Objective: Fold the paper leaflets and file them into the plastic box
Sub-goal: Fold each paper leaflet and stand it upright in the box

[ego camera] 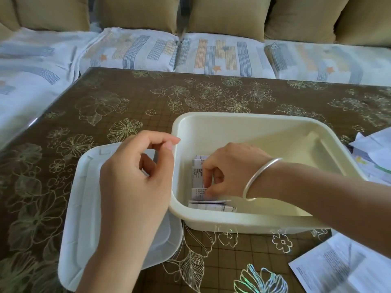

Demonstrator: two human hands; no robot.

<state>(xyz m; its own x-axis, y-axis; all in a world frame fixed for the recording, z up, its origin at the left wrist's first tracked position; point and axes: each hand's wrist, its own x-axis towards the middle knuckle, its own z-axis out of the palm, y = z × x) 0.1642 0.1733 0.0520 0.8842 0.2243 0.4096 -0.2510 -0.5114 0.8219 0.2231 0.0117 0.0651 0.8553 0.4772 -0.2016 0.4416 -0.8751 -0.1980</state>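
Leaflets (197, 176) part hidden, pinched by right hand (230, 166)

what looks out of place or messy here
Nothing damaged or spilled. The folded leaflets in the box lie unevenly in its near-left corner, where the right hand grips them, and loose sheets sprawl at the table's right edge.

One plastic box (232, 117), one lid (84, 197) at 8 o'clock. About four folded leaflets (197, 176) lie inside, partly hidden. Loose sheets: an uncountable pile (374, 153) at 3 o'clock, one flat sheet (342, 269) at 5 o'clock. Two hands: left hand (135, 176), right hand (230, 166). One bracelet (260, 176).
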